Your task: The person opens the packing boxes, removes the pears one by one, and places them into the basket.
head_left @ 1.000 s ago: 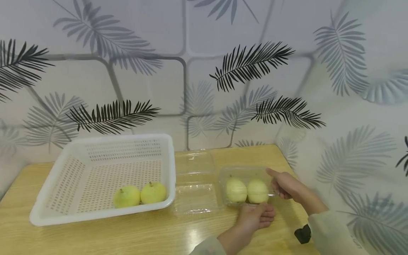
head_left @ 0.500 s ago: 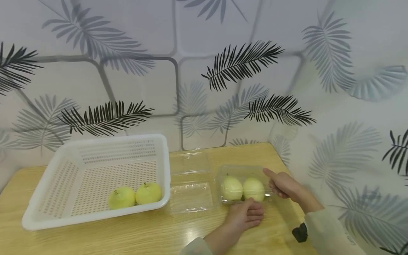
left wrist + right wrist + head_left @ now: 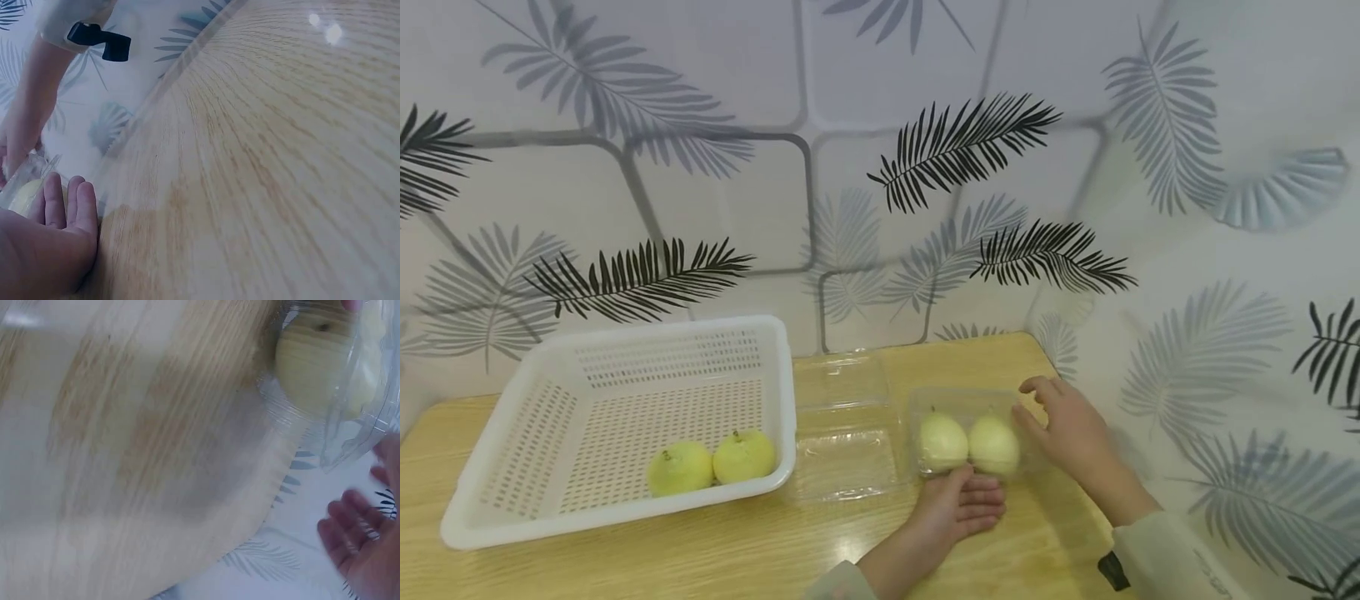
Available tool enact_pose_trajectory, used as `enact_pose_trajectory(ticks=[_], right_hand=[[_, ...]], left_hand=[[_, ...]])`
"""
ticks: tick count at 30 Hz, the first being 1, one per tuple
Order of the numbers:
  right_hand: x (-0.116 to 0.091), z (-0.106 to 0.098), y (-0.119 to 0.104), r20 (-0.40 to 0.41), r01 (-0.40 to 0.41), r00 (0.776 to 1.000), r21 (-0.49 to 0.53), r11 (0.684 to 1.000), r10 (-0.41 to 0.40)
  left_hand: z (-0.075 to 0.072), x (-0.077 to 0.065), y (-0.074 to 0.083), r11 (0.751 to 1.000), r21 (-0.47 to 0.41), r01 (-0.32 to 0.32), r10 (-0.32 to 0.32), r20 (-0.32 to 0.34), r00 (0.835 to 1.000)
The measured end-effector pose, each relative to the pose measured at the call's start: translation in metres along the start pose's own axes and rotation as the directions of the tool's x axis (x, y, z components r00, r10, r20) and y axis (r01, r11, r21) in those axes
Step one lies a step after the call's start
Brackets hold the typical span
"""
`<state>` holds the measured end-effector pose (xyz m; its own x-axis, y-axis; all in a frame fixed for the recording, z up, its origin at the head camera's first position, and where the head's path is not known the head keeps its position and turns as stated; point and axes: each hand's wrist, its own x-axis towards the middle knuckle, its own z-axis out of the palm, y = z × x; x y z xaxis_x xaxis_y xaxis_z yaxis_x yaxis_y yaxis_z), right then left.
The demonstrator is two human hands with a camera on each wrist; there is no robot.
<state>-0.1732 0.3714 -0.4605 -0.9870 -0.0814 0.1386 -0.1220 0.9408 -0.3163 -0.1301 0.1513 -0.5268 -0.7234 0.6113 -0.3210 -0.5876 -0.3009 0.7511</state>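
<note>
A clear plastic clamshell box (image 3: 955, 400) stands at the right of the table with two round, pale yellow-green fruits (image 3: 943, 443) side by side inside. Its lid is folded over them; whether it is latched, I cannot tell. My left hand (image 3: 951, 508) lies at the box's front edge, fingers straight and held together, palm turned up and to the right. At the box's right side my right hand (image 3: 1071, 433) has its thumb and fingers spread around the corner, gripping nothing. In the right wrist view, one fruit (image 3: 312, 362) shows through the plastic beside the right fingers (image 3: 353, 519).
Another clear clamshell (image 3: 846, 462) lies unfolded left of the filled box. Beyond it is a white slotted plastic basket (image 3: 456, 525) with two more such fruits (image 3: 680, 468) near its front right corner. A patterned wall (image 3: 737, 217) borders the wooden table's back and right.
My right hand's fingers have uncurled and spread at the box's right side, where they were bent with the thumb extended. The left hand has slid left along the box's front.
</note>
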Motion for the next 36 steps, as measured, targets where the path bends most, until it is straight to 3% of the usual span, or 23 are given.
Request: enact_pose_trajectory(ticks=[1, 3, 6, 9, 19, 22, 26, 32, 36], right_hand=[[-0.001, 0.001, -0.002, -0.018, 0.097, 0.995, -0.01, 0.995, -0.097], [-0.003, 0.002, -0.007, -0.011, 0.285, 0.959, -0.007, 0.959, -0.285], [-0.007, 0.003, -0.014, 0.07, 0.445, 0.893, 0.013, 0.896, -0.445], [-0.011, 0.004, -0.017, 0.127, 0.516, 0.849, 0.008, 0.857, -0.512], [-0.004, -0.004, -0.025, 0.111, 0.608, 0.793, -0.067, 0.791, -0.6], [0.002, -0.01, -0.03, 0.118, 0.608, 0.793, -0.081, 0.79, -0.598], [0.008, -0.019, -0.036, 0.107, 0.579, 0.814, -0.088, 0.81, -0.571], [0.019, -0.028, -0.042, 0.103, 0.54, 0.839, -0.031, 0.841, -0.535], [0.028, -0.03, -0.045, 0.113, 0.533, 0.841, 0.002, 0.846, -0.53]], left_hand=[[0.0, 0.0, -0.001, 1.0, -0.001, 0.0, 0.0, 0.009, 1.0], [-0.001, 0.0, -0.002, 1.0, -0.006, 0.0, 0.0, 0.021, 1.0], [-0.001, 0.0, -0.003, 1.0, -0.004, -0.009, 0.009, 0.039, 0.999], [0.001, -0.001, -0.002, 1.0, 0.002, -0.011, 0.011, 0.037, 0.999], [0.002, 0.0, -0.002, 1.0, 0.005, -0.008, 0.008, 0.024, 1.0], [0.001, -0.001, -0.003, 1.0, 0.008, -0.003, 0.003, 0.031, 1.0], [0.0, -0.002, -0.004, 1.0, 0.019, -0.004, 0.004, 0.047, 0.999], [0.001, -0.003, -0.004, 1.0, 0.023, -0.02, 0.019, 0.05, 0.999], [0.0, -0.003, -0.004, 0.999, 0.027, -0.025, 0.023, 0.06, 0.998]])
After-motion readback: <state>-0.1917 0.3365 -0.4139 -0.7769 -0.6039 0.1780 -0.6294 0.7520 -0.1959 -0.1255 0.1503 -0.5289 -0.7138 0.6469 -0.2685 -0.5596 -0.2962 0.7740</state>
